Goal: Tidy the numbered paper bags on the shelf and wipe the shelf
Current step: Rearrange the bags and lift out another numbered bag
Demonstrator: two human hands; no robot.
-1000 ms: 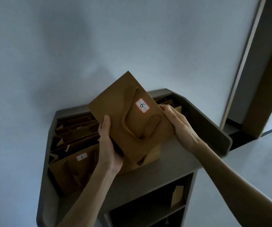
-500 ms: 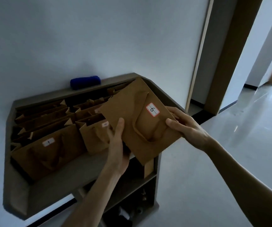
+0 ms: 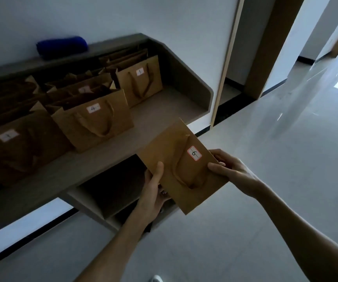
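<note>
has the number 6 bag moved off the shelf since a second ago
Yes. The number 6 bag was over the shelf among the other bags; now both hands hold it out past the shelf's front edge, above the floor.

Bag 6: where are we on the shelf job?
Done, by the look of it: bag 1, bag 4 and bag 5 stand upright in rows on the shelf. In hand: bag 6, flat, held off the shelf's front edge by the left hand and right hand. Left: seating bag 6, likely beside bag 5, then wiping; the blue cloth lies untouched on the back ledge.
</note>
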